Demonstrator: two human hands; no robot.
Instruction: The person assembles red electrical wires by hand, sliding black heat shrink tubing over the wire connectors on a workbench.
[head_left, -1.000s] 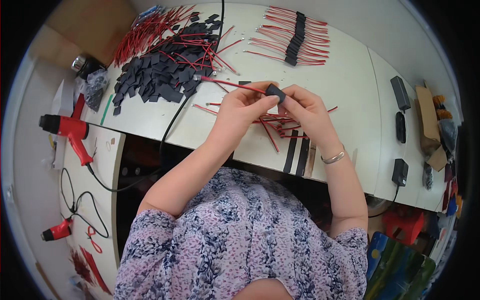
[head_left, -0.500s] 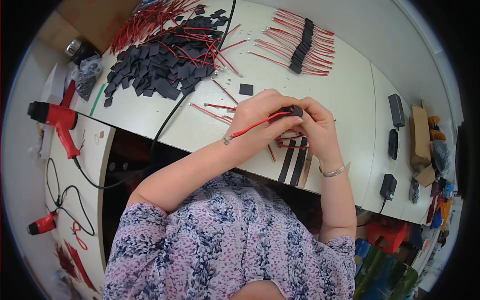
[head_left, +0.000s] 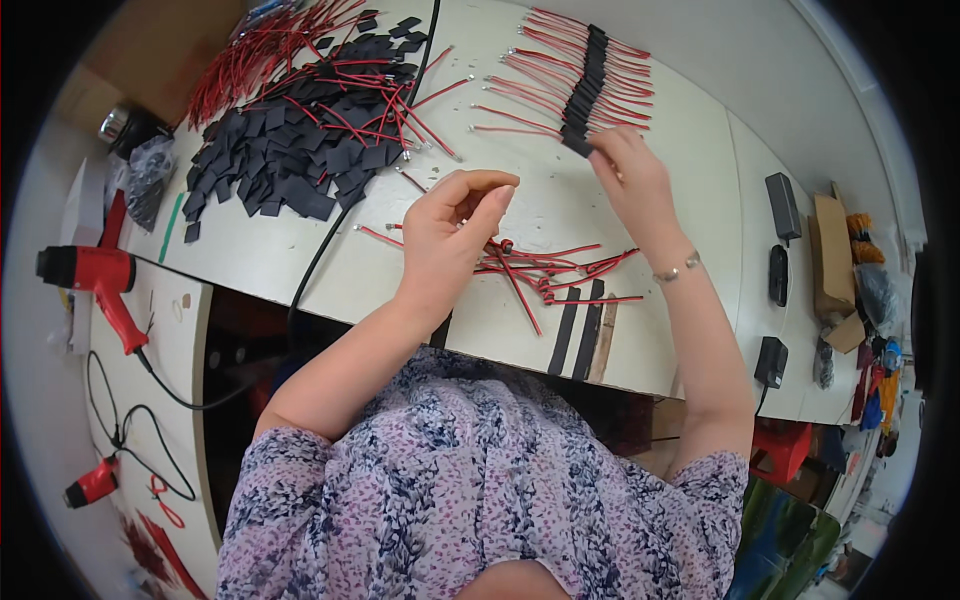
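Observation:
My right hand (head_left: 637, 185) is over the far middle of the white table, its thumb and fingers closed on a black sleeve (head_left: 577, 142) with a red wire running out to its left. This piece lies at the near end of a row of similar black-sleeved red wires (head_left: 593, 72). My left hand (head_left: 450, 225) hovers in front of me with curled fingers, thumb and index tips close, and nothing visible between them. Beneath and beside it lies a loose group of red and black wires (head_left: 545, 265) with small metal ends.
A heap of black square pieces (head_left: 280, 150) and a bundle of red wires (head_left: 255, 65) lie at the far left. Two black strips (head_left: 577, 335) lie near the front edge. Red heat guns (head_left: 100, 275) stand left; black adapters (head_left: 785, 205) lie right. A black cable (head_left: 325, 255) crosses the table.
My hands have parted. The right one has carried the black-sleeved wire away to the row's near end, while the left has let go of it and moved slightly left.

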